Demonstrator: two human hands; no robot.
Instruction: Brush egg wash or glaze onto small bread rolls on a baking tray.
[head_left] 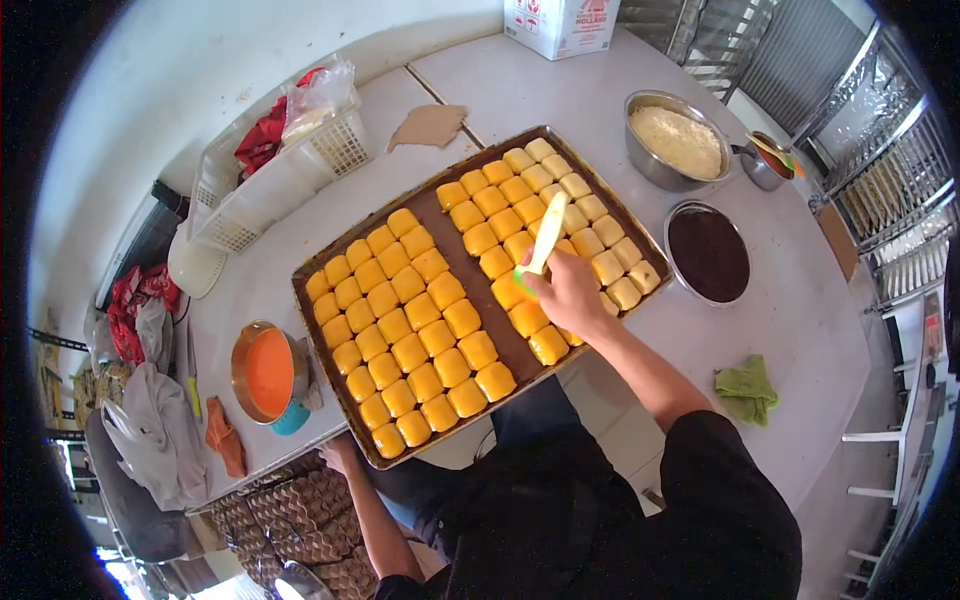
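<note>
A large baking tray (558, 372) holds two blocks of small, closely set dough buns, with a bare brown strip between them. The left block of buns (408, 350) is glossy yellow-orange all over. In the right block, the left-hand rows are glazed, while the buns (622, 252) along its right side look paler. My right hand (568, 292) is closed round a pastry brush (548, 232) with a pale yellow handle; its green head is low over the glazed buns. My left hand (340, 454) is at the table edge beside the tray's near left corner, its fingers mostly hidden.
A metal bowl of orange liquid (270, 374) stands left of the tray. To the right are a bowl of pale crumbs (680, 140), a bowl of dark brown filling (708, 252), a small saucepan (766, 165) and a green cloth (747, 390). A white basket (290, 165) stands far left.
</note>
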